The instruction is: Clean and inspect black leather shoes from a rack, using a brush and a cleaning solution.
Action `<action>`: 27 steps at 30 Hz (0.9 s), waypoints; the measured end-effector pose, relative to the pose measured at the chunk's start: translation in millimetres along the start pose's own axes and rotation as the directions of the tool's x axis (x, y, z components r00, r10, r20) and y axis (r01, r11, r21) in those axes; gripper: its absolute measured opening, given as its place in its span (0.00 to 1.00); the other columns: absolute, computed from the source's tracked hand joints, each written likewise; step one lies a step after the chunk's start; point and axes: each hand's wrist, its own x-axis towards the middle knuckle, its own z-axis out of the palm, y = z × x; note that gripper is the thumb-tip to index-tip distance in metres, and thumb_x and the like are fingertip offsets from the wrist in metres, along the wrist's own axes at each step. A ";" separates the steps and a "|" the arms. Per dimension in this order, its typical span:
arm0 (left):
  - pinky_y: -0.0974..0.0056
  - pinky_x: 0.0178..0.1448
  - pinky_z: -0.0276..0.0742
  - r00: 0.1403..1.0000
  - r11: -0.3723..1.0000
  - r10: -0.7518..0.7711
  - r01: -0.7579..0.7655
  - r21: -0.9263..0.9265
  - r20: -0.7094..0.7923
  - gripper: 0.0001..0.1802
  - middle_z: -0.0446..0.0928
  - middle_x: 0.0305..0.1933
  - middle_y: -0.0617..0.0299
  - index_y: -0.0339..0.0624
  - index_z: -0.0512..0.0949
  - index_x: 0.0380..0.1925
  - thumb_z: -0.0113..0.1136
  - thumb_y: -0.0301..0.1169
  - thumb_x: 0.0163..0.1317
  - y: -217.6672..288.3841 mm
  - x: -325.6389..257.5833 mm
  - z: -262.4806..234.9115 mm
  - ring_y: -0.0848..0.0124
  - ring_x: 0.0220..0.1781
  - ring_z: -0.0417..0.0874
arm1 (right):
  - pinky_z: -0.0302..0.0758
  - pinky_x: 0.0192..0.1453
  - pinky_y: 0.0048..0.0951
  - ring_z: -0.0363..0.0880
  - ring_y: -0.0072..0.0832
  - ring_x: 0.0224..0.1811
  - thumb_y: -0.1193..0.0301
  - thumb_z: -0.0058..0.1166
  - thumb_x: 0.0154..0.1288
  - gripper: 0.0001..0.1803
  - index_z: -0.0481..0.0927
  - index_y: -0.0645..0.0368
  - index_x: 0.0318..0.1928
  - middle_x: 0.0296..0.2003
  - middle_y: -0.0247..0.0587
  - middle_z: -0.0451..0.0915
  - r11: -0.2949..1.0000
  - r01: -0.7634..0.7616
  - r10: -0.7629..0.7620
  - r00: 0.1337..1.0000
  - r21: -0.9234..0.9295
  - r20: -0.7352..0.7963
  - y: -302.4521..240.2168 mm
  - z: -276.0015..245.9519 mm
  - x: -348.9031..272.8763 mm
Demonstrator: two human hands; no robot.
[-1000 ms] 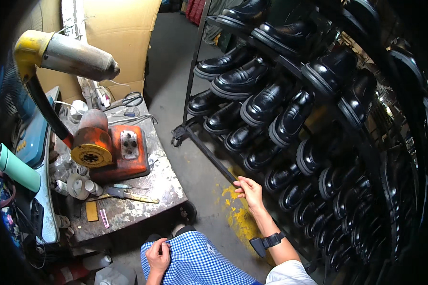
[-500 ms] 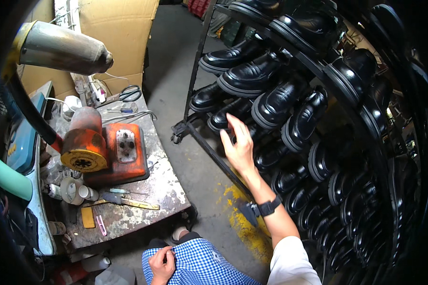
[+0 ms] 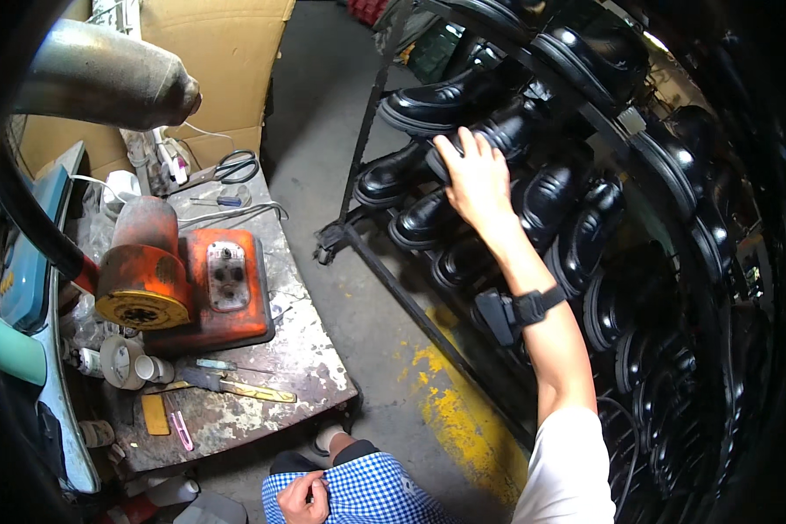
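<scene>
My right hand [image 3: 473, 177] reaches up to a black metal rack [image 3: 371, 96] full of glossy black shoes and lies on the top of one black shoe [image 3: 508, 131] in an upper row, fingers spread over it. A black watch is on that wrist. Other black shoes [image 3: 419, 223] sit in rows below and to the right. My left hand [image 3: 304, 498] rests curled on my blue checked shorts at the bottom edge, holding nothing that I can see.
A worn metal workbench [image 3: 301, 358] stands at left with an orange machine [image 3: 183, 288], scissors [image 3: 236, 166], small tools and tape rolls. A metal duct nozzle [image 3: 105, 79] hangs above it. A cardboard box [image 3: 218, 52] sits behind. Yellow paint marks the concrete floor [image 3: 445, 410].
My right hand has risen from the rack's low front edge up to an upper row and now lies on a shoe. The view has moved closer to the rack.
</scene>
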 end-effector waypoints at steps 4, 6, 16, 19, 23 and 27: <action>0.65 0.44 0.75 1.000 0.999 0.017 -0.017 0.029 -0.014 0.09 0.80 0.35 0.52 0.38 0.78 0.38 0.50 0.23 0.60 4.4 1.9 -2.6 0.64 0.38 0.81 | 0.62 0.62 0.49 0.62 0.46 0.61 0.76 0.67 0.37 0.42 0.66 0.48 0.58 0.58 0.50 0.65 0.995 -0.026 0.027 1.000 0.099 -0.016 5.1 -16.8 -25.0; 0.65 0.44 0.75 1.000 1.000 0.014 -0.014 0.010 -0.005 0.09 0.80 0.34 0.52 0.38 0.78 0.38 0.50 0.23 0.60 -0.8 0.9 -1.8 0.64 0.37 0.81 | 0.62 0.63 0.49 0.62 0.46 0.62 0.76 0.67 0.38 0.41 0.67 0.47 0.58 0.59 0.50 0.64 0.994 -0.012 0.015 1.000 0.112 -0.023 4.2 -18.9 -27.0; 0.64 0.40 0.77 0.996 0.996 0.089 -0.090 -0.014 -0.030 0.08 0.80 0.31 0.52 0.38 0.79 0.37 0.52 0.22 0.58 -3.0 -2.6 -2.0 0.63 0.33 0.82 | 0.55 0.67 0.50 0.55 0.49 0.66 0.76 0.64 0.40 0.43 0.64 0.45 0.61 0.62 0.51 0.59 0.980 -0.012 0.025 0.998 0.201 -0.064 -1.5 -13.3 -31.7; 0.64 0.39 0.77 0.997 0.997 0.071 -0.071 -0.006 -0.029 0.08 0.80 0.31 0.52 0.38 0.79 0.36 0.53 0.22 0.58 -4.6 -4.5 -3.2 0.62 0.33 0.83 | 0.55 0.68 0.50 0.55 0.48 0.66 0.77 0.63 0.40 0.42 0.64 0.45 0.61 0.62 0.51 0.59 0.982 -0.024 0.037 0.997 0.188 -0.066 -2.6 -11.2 -31.5; 0.63 0.39 0.77 0.998 0.998 0.061 -0.061 -0.010 -0.028 0.07 0.80 0.31 0.51 0.37 0.79 0.35 0.53 0.22 0.58 0.0 -3.0 -6.2 0.61 0.33 0.83 | 0.54 0.68 0.51 0.55 0.48 0.66 0.78 0.61 0.40 0.42 0.65 0.45 0.61 0.62 0.50 0.59 0.984 -0.036 0.052 0.995 0.176 -0.088 -4.6 -7.6 -32.9; 0.63 0.40 0.77 0.998 0.998 0.059 -0.059 0.001 -0.019 0.07 0.80 0.31 0.51 0.38 0.79 0.35 0.53 0.23 0.58 -3.9 -5.6 -5.0 0.61 0.34 0.83 | 0.52 0.68 0.51 0.55 0.48 0.66 0.80 0.58 0.40 0.41 0.66 0.46 0.61 0.62 0.49 0.60 0.980 -0.049 0.073 0.990 0.192 -0.117 -7.3 -4.5 -33.1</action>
